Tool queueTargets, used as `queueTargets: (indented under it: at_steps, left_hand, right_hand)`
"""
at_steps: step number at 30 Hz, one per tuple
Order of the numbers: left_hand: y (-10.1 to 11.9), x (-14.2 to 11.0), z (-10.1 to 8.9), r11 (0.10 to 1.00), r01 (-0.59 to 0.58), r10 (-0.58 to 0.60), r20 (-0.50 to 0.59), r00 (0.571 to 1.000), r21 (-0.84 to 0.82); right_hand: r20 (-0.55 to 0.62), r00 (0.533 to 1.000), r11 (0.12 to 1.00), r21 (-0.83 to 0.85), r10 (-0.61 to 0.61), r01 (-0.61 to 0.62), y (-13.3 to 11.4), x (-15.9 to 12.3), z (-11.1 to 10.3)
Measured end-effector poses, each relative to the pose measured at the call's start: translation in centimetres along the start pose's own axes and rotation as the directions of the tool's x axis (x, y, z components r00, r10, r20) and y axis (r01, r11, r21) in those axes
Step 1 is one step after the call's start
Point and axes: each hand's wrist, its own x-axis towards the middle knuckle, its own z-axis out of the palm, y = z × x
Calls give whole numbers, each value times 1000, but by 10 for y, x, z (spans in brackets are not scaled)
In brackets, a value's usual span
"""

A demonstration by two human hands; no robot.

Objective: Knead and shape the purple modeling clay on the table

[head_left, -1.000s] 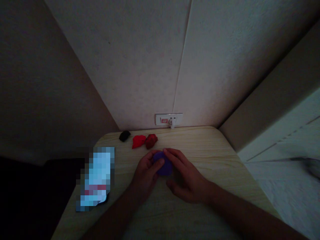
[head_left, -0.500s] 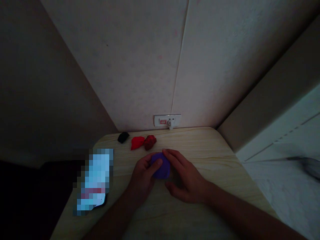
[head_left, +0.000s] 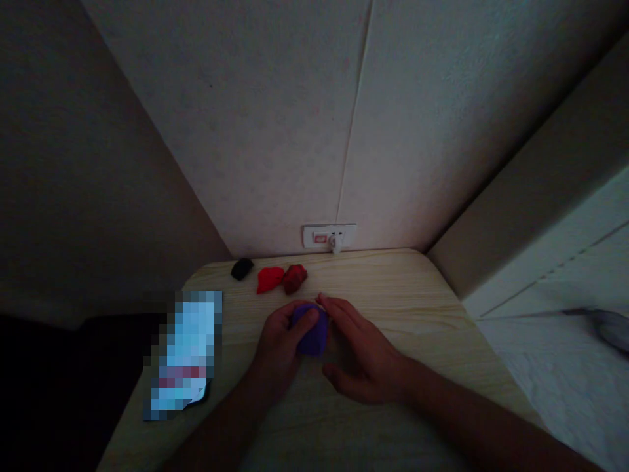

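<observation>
A flattened purple lump (head_left: 311, 334), soft-looking like modelling clay, is held in my left hand (head_left: 281, 341). My left thumb presses on its upper face while the fingers are mostly hidden behind it. Just to its right, my right hand (head_left: 366, 354) is open, thumb and fingers apart. The right fingertips are close to the lump's upper right edge; I cannot tell whether they touch it. Beyond my hands lie a bright red piece (head_left: 270, 280) and a dark red crumpled lump (head_left: 294, 279), side by side, with a small black piece (head_left: 242, 269) further left.
A phone-like device (head_left: 191, 347) with a lit, blurred-out screen lies at the left of the wooden table (head_left: 393, 282). Behind the table, a wall socket (head_left: 329, 236) holds a white plug. A pale panel (head_left: 540, 196) stands to the right.
The purple lump has shifted slightly left and tilted in my left hand. My right fingers have come a little away from it. The other pieces lie where they were.
</observation>
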Motion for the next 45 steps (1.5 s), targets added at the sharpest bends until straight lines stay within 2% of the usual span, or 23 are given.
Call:
queueTargets:
  at_steps: [7, 12, 18, 22, 29, 38, 45]
  left_hand:
    - [3, -3, -1, 1000, 17, -17, 10, 1000, 0]
    - [1, -2, -1, 1000, 4, -5, 19, 1000, 17]
    - [-2, -2, 0, 997, -78, 77, 57, 995, 18]
    - [-1, -3, 2, 997, -69, 71, 79, 994, -19]
    - [-1, -3, 1, 998, -37, 40, 57, 998, -54]
    - [1, -5, 1, 998, -56, 56, 107, 993, -3]
    - [1, -7, -1, 999, -44, 43, 156, 987, 6]
  right_hand:
    - [65, 998, 1000, -31, 0, 2, -2, -1, 2]
    - [21, 1000, 1000, -10, 15, -15, -3, 0, 1]
    - [-1, 1000, 1000, -9, 7, -7, -2, 0, 0]
    - [-11, 1000, 998, -67, 11, -12, 1, -1, 1]
    - [12, 999, 979, -198, 50, -47, 4, 1, 1]
    - [-9, 1000, 1000, 15, 13, -13, 1, 0, -3]
    - [-55, 998, 976, 217, -19, 31, 2, 2, -5]
